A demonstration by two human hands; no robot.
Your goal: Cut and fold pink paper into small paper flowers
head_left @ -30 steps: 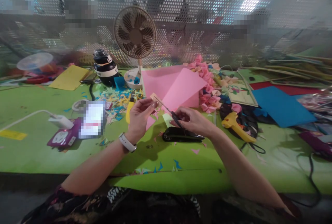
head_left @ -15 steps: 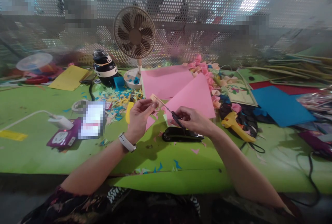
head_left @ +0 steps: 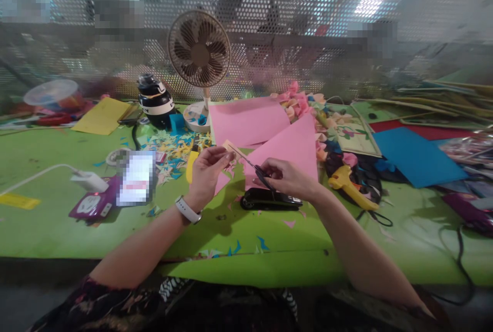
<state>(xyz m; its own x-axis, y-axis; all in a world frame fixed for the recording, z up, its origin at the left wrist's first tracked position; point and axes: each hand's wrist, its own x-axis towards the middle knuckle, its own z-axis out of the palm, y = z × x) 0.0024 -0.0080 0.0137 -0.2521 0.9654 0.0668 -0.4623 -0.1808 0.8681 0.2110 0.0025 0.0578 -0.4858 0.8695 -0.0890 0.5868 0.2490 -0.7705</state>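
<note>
Between thumb and fingers, my left hand [head_left: 210,168] pinches a small piece of pale orange paper [head_left: 228,145]. My right hand [head_left: 280,174] is closed round the dark handles of a pair of scissors [head_left: 262,172], whose blades reach left to the paper. Just under my right hand lies a black stapler [head_left: 271,199]. Pink paper sheets [head_left: 250,116] spread behind both hands, one of them creased or tilted up. A yellow-handled cutter [head_left: 191,162] lies partly hidden behind my left hand.
Paper scraps [head_left: 169,160] litter the green table [head_left: 215,237]. At left are a phone [head_left: 136,178], a purple power bank [head_left: 94,201] and a black bottle [head_left: 156,103]. A fan [head_left: 200,55] stands behind. Folded paper flowers [head_left: 298,101], a yellow glue gun [head_left: 354,187] and blue paper [head_left: 418,155] lie right.
The scissor blades have shifted slightly against the pale orange paper and look a little more parted. The nearer pink sheet's top edge sits lower. Both hands stay almost in place.
</note>
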